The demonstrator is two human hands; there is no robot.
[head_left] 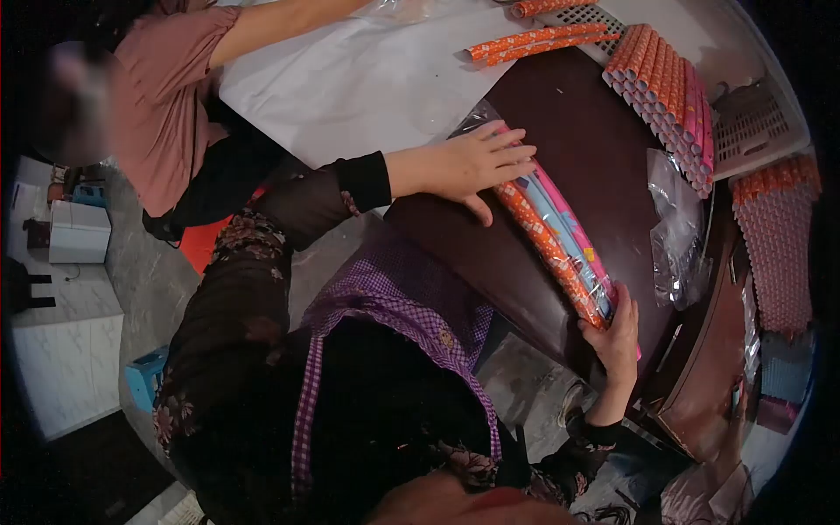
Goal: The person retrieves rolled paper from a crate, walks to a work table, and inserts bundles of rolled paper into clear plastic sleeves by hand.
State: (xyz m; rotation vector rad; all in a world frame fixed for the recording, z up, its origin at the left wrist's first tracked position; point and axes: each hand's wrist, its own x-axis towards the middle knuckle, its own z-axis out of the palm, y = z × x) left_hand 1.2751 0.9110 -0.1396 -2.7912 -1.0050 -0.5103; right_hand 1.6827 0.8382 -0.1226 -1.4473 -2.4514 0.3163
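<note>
Nearest the camera, a purple checked apron [402, 289] over dark clothing sits just short of the clear-wrapped packet [560, 241] of orange, blue and pink rolls, which lies slantwise on the brown table [599, 144]. Across the packet's far end the left hand [472, 166] lies flat with its fingers apart, while the right hand [612, 337] is curled around the near end, holding it. Past the packet's far end are a white sheet [350, 83] and loose orange rolls [542, 42], and to its right crumpled clear film [675, 241], with stacked rolls [661, 96] beside a white basket [754, 131]
</note>
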